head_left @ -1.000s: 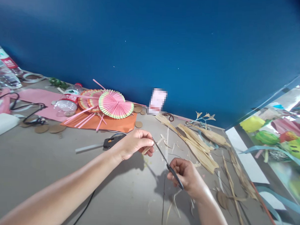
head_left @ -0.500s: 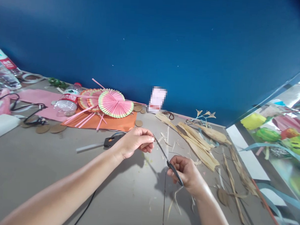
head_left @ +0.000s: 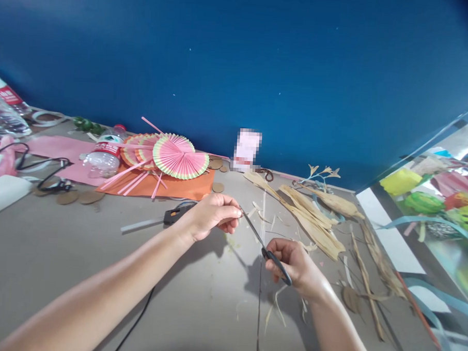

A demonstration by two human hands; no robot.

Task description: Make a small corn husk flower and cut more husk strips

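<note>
- Scissors (head_left: 268,253): centred between the hands, above the grey table (head_left: 200,319); long axis slanting from the right palm forward and leftward, tips at the left fingertips. The blades show as one narrow line.
- Right hand (head_left: 294,261): nearer the handles, fingers curled around the black loops.
- Left hand (head_left: 214,216): nearer the tips, thumb and index finger brought together; whatever they pinch is too small to make out. Contact between tip and fingertip cannot be told.
- Governing relation: the blade line points directly at the left pinch, leaving scant room between metal and fingertips.
- Surroundings: dried corn husks (head_left: 313,228) lie beyond the right hand; a black glue gun (head_left: 177,214) lies just beside the left wrist.
</note>
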